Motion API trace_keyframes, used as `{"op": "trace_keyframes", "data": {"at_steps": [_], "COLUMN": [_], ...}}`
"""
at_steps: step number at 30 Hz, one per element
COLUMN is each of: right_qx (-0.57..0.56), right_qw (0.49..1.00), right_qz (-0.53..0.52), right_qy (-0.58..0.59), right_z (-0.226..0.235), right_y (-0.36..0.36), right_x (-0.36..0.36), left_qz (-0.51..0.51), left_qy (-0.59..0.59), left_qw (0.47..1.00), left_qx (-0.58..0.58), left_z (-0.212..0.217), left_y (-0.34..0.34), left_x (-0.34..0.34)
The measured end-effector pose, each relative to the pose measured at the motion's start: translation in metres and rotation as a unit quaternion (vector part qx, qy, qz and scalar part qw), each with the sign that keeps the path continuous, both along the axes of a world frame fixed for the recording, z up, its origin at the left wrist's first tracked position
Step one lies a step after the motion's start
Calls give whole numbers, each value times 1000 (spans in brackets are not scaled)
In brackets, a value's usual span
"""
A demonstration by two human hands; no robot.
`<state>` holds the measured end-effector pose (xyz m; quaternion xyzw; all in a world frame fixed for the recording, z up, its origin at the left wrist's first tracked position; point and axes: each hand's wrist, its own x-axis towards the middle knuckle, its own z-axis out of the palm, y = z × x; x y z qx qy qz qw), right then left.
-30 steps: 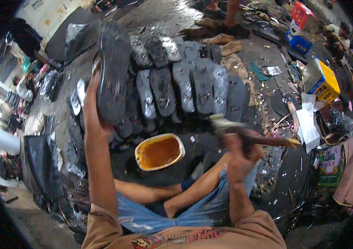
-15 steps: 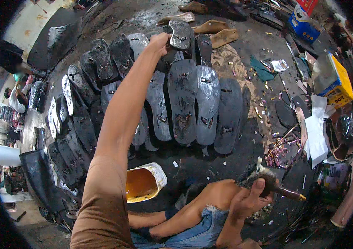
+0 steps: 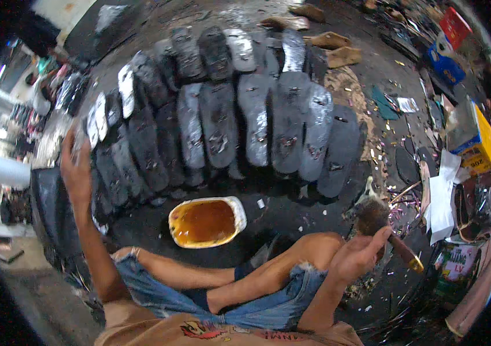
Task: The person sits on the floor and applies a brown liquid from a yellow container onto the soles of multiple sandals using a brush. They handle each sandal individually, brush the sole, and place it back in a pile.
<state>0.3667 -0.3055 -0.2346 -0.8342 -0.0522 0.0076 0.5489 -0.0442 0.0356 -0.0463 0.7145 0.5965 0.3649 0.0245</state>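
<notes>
Dark sandal soles stand in overlapping curved rows in front of me, among them a broad black sole [image 3: 289,127] and a shiny grey one [image 3: 316,135]. At the left end of the rows my left hand [image 3: 76,167] is raised beside a pale, glossy sole [image 3: 92,128]. Its fingers look spread, and nothing shows in them; whether they touch the sole I cannot tell. Over my right knee, my right hand [image 3: 358,256] is closed around a brush [image 3: 405,254], whose dark bristles point away from me and whose brown handle has a gold-coloured tip.
Between my shins and the soles sits a white tub [image 3: 241,214] with amber liquid. Wooden shoe lasts [image 3: 343,56] lie at the back. To the right are a yellow and blue box [image 3: 479,141], white paper [image 3: 441,199], a green tin [image 3: 458,266] and scattered small cylinders.
My left hand has come away from the sole at the back and swung to the far left end of the rows. The right hand still holds the brush. The view has shifted.
</notes>
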Motion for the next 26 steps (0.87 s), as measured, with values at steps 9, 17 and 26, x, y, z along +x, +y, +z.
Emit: {"op": "trace_keyframes", "data": {"at_steps": [9,17,26], "right_qx": [108,-82,-37], "right_qw": [894,760,881], "right_qz": [433,583,460], "right_qy": [-41,-275,-107], "right_z": [112,42,59], "right_y": [78,111,116], "right_x": [-116,-187,-156], "left_qz": [585,564,481], "left_qy": [307,147,-41], "left_qw": [710,755,872], "left_qx": [-244,-302,-80], "left_z": [-346,-235,-261], "left_y": [-374,-322,-410], "left_x": [-392,-288,-414]}}
